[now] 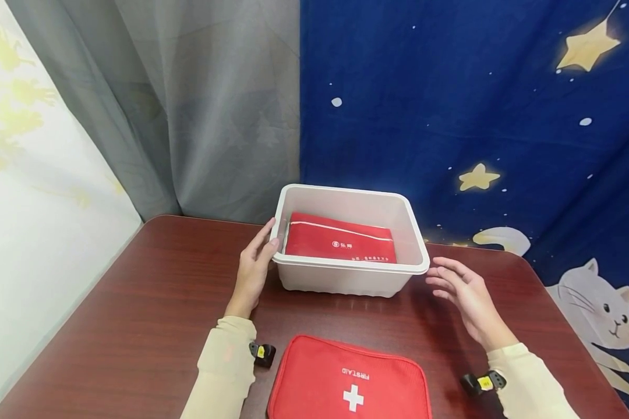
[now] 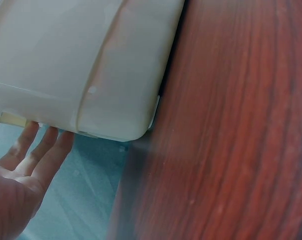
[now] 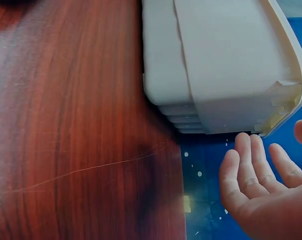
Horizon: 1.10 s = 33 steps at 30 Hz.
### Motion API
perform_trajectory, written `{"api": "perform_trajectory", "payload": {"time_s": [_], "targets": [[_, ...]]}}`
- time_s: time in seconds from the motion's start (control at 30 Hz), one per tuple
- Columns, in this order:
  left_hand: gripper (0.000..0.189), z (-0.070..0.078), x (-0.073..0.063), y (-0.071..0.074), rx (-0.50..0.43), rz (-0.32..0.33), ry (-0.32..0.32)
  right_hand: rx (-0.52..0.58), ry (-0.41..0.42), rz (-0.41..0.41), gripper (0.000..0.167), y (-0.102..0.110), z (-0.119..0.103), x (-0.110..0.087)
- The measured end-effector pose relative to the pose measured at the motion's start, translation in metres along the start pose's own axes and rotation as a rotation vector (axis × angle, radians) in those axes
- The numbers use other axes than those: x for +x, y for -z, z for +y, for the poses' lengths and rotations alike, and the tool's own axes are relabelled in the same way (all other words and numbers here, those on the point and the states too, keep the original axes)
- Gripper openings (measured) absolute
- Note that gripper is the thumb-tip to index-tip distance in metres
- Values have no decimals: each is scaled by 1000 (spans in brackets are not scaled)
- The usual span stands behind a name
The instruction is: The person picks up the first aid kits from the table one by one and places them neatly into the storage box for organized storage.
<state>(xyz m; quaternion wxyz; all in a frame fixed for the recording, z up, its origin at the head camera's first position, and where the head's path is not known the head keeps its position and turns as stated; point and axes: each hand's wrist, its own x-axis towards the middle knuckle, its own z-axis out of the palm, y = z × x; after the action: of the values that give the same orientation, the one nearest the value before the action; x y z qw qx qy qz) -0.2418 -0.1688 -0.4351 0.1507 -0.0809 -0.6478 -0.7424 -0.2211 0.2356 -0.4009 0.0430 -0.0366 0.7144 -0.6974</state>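
Near the table's far edge stands a white plastic box (image 1: 340,280), without a lid. Inside it lies a flat red pouch (image 1: 314,240) with white lettering and a pale stripe. My left hand (image 1: 251,267) is at the box's left end, fingers nearly straight against the end wall and thumb at the rim. In the left wrist view, the fingertips (image 2: 63,142) meet the wall's edge. My right hand (image 1: 466,291) is beside the right end, palm toward the box, fingers spread and loosely bent, holding nothing. Its fingertips (image 3: 243,140) come right up to the box's end.
A red first aid bag (image 1: 314,372) with a white cross lies on the brown wooden table (image 1: 152,326), nearer to me than the box. Behind the table hang a grey curtain (image 1: 230,116) and a blue curtain (image 1: 398,128) with stars. A white wall panel (image 1: 42,233) borders the left side.
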Motion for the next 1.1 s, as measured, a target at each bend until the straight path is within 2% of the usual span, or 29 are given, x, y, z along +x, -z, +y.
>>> {"api": "perform_trajectory", "payload": {"time_s": [0.37, 0.57, 0.67, 0.87, 1.1], "targets": [[47, 0, 1, 2, -1, 3, 5, -84, -68, -75, 27, -3, 4, -3], [47, -2, 1, 1, 5, 6, 6, -169, -142, -183, 50, -4, 11, -5], [47, -2, 1, 1, 6, 3, 2, -190, -163, -241, 54, -5, 13, -8], [47, -2, 2, 0, 5, -3, -12, -194, -175, -310, 54, -7, 17, -11], [47, -2, 1, 1, 7, -4, -1, -173, -185, -346, 53, -9, 19, -14]]}}
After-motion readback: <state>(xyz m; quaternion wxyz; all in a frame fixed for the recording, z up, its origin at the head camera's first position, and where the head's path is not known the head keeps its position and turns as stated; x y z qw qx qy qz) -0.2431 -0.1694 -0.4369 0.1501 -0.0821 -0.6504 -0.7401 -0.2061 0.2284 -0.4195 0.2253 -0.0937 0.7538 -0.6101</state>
